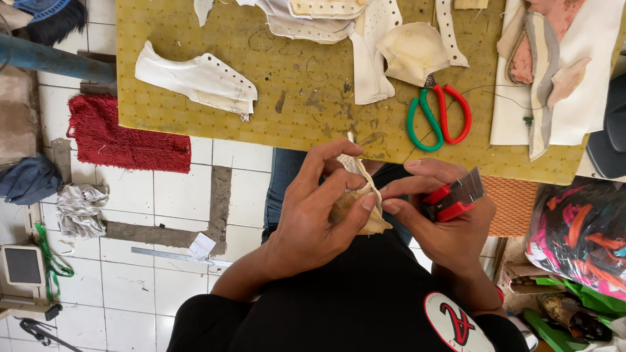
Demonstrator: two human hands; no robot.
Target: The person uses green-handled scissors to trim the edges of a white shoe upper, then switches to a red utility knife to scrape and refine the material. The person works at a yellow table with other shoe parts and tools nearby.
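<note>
Beige, creased leather piece (355,202) is pinched by the left hand (313,215); the right hand (443,221) grasps a red-handled cutter (454,195) beside it.

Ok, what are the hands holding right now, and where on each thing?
The left hand pinches a tan leather piece around its lower end. The right hand touches that piece's edge with its fingertips and grips a red-handled cutter by the handle.

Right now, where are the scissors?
In the head view, the scissors with one green and one red handle lie on the yellow board, right of centre, just below a cream cup-shaped piece and above the right hand.
</note>
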